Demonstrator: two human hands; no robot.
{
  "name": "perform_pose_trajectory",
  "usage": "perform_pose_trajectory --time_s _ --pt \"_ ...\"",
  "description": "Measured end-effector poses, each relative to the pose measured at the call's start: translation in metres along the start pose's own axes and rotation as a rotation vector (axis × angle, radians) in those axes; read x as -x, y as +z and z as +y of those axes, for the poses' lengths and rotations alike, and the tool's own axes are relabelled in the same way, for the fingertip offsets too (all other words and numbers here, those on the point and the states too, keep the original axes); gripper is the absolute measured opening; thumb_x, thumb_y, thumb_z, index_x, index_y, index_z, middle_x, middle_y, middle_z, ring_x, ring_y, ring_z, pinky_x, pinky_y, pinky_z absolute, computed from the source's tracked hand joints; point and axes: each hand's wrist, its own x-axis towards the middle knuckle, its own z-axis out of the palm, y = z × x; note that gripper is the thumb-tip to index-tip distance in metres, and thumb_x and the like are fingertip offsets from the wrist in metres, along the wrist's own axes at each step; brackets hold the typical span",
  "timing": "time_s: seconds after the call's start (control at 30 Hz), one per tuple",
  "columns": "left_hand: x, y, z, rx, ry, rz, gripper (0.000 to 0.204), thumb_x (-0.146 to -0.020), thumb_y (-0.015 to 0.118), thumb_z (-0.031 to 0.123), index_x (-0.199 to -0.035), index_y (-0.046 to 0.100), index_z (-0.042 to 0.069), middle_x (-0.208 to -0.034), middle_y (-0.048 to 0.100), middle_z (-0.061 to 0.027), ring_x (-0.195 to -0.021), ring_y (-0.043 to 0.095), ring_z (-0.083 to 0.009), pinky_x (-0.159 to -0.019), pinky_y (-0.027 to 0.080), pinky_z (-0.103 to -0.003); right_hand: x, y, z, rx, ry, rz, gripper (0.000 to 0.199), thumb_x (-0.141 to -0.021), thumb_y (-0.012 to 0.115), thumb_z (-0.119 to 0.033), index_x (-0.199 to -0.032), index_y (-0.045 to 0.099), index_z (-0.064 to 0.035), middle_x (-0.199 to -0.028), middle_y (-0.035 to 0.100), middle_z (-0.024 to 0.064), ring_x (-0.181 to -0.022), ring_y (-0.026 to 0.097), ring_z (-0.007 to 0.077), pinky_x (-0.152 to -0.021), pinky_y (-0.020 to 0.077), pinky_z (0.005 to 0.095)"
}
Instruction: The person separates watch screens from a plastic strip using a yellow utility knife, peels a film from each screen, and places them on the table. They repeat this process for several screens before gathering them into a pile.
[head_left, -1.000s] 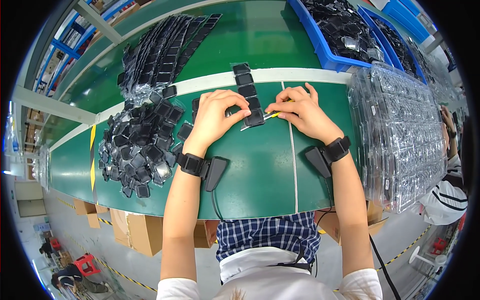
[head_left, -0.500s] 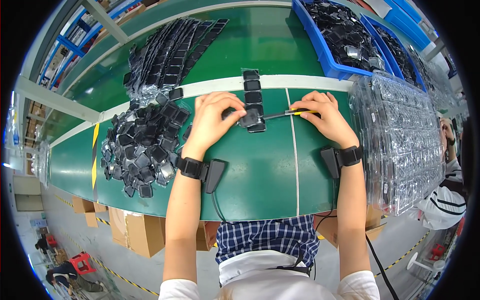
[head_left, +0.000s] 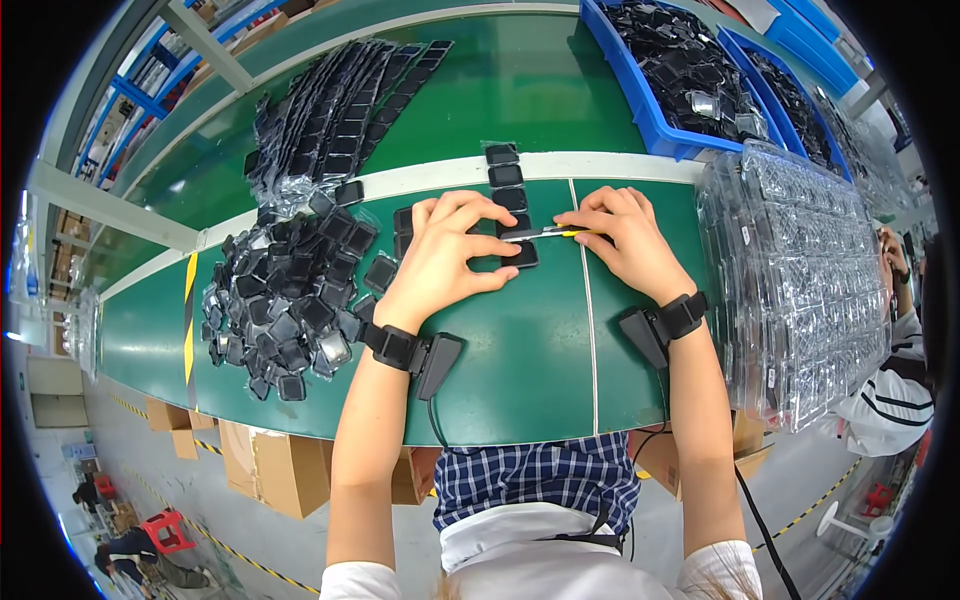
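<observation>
A strip of black square pieces in clear film [head_left: 507, 176] runs from the white rail toward me on the green table. My left hand [head_left: 446, 248] is over its near end. The left fingers are spread, with the fingertips and thumb touching the strip's left edge. In my right hand [head_left: 625, 240] is a utility knife with a yellow and black handle [head_left: 575, 231], held between thumb and fingers. Its narrow blade [head_left: 541, 233] lies across the strip between two squares. More black squares [head_left: 403, 222] lie partly hidden behind my left hand.
A heap of loose black squares [head_left: 290, 290] lies at left, with a bundle of uncut strips [head_left: 335, 110] behind it. Blue bins [head_left: 645, 110] of black pieces stand at the far right. Stacked clear plastic trays [head_left: 800, 290] are at right, with another person [head_left: 885, 390] beyond.
My left hand has opened from its pinch on a square and spread over the strip. The knife has come left with my right hand, its blade now across the strip.
</observation>
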Motion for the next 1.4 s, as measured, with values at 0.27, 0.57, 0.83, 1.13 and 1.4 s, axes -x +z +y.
perform_pose_trajectory --time_s 0.27,0.57,0.83,1.13,1.4 --pt "-0.006 0.016 -0.019 0.057 -0.089 0.155 0.016 -0.078 0.087 0.022 -0.093 0.083 0.016 -0.109 0.075 0.0058 -0.117 0.062 -0.0187 -0.107 0.036 -0.038 0.000 -0.002 -0.004 -0.007 -0.042 -0.034 0.027 -0.089 0.075 -0.010 -0.114 0.080 -0.0210 -0.104 0.060 0.0007 -0.108 0.056 0.0228 -0.115 0.0321 0.0441" --pt "-0.011 0.019 -0.019 0.159 -0.141 0.130 0.017 -0.076 0.089 0.019 -0.089 0.081 0.010 -0.103 0.078 -0.0014 -0.106 0.068 -0.0228 -0.098 0.050 -0.038 -0.002 0.006 -0.010 -0.014 -0.022 -0.043 0.027 -0.092 0.072 -0.011 -0.114 0.079 -0.0238 -0.106 0.060 -0.0019 -0.112 0.056 0.0204 -0.120 0.0254 0.0504" --pt "-0.015 0.018 -0.021 0.208 -0.158 0.087 0.017 -0.077 0.089 0.017 -0.090 0.081 0.009 -0.102 0.077 -0.0023 -0.104 0.068 -0.0235 -0.097 0.051 -0.038 -0.003 0.011 -0.005 -0.009 -0.020 -0.036 0.025 -0.095 0.070 -0.014 -0.116 0.078 -0.0258 -0.112 0.060 -0.0041 -0.117 0.056 0.0179 -0.122 0.0152 0.0597" --pt "-0.018 0.022 -0.019 0.206 -0.131 0.074 0.014 -0.078 0.088 0.017 -0.088 0.081 0.009 -0.097 0.078 -0.0014 -0.103 0.067 -0.0215 -0.098 0.048 -0.037 0.004 -0.002 0.004 -0.029 0.053 -0.138 0.026 -0.094 0.071 -0.016 -0.117 0.078 -0.0265 -0.111 0.059 -0.0051 -0.117 0.057 0.0156 -0.124 0.0117 0.0581" --pt "-0.013 0.015 -0.024 0.206 -0.110 0.043 0.012 -0.080 0.087 0.016 -0.088 0.081 0.009 -0.101 0.079 -0.0010 -0.104 0.067 -0.0201 -0.101 0.047 -0.037 -0.001 -0.017 -0.001 -0.091 0.099 -0.257 0.025 -0.095 0.071 -0.016 -0.117 0.078 -0.0276 -0.113 0.059 -0.0066 -0.118 0.056 0.0145 -0.123 0.0092 0.0589"
